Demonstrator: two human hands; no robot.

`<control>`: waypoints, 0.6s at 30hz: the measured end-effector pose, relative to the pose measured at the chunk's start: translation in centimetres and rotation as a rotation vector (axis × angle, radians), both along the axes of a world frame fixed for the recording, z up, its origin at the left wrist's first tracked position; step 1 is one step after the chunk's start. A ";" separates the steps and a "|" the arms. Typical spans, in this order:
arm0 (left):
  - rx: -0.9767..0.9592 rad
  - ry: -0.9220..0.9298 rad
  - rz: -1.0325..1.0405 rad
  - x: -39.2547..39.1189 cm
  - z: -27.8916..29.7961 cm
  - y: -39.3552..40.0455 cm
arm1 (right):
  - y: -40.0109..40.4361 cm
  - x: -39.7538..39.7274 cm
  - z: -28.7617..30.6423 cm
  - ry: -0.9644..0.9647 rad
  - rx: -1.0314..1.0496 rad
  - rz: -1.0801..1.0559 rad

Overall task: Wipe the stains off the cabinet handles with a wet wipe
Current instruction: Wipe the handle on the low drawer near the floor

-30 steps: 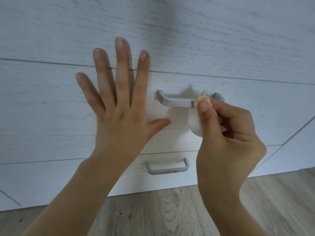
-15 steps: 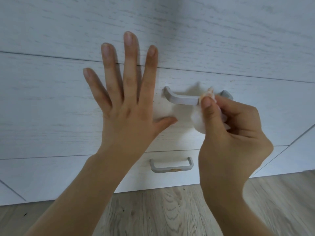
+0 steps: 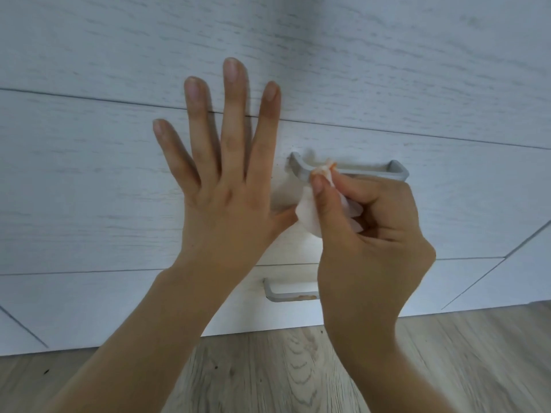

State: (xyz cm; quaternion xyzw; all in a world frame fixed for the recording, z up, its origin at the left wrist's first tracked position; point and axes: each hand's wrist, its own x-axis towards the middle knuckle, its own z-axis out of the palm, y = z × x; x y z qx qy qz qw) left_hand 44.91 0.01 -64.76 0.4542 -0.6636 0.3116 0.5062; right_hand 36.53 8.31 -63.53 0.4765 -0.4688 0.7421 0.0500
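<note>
A grey metal handle sits on the middle drawer front of a white wood-grain cabinet. My right hand pinches a crumpled white wet wipe, its orange-smeared tip pressed on the handle's left part. My left hand lies flat on the drawer front left of the handle, fingers spread, holding nothing. A second grey handle on the lowest drawer shows an orange-brown stain on its bar; my right wrist hides its right end.
A light wooden floor runs below the cabinet. Another cabinet front meets this one at the right.
My right hand has slid the wipe leftward along the upper handle, from near its right end to its left part. My left hand stays flat on the drawer.
</note>
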 end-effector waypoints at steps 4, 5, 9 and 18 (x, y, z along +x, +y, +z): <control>0.038 -0.069 0.026 0.4 -0.3 -0.1 | 0.4 -0.6 -0.1 -0.081 -0.004 -0.002; 0.042 -0.071 0.031 0.5 -0.3 -0.1 | 0.4 -0.6 -0.1 -0.097 -0.009 -0.005; 0.005 -0.009 -0.005 0.0 -0.2 0.0 | -0.2 0.0 -0.1 0.034 -0.013 -0.008; 0.018 -0.015 -0.019 0.1 -0.3 0.1 | -0.3 0.1 -0.3 0.067 -0.034 -0.054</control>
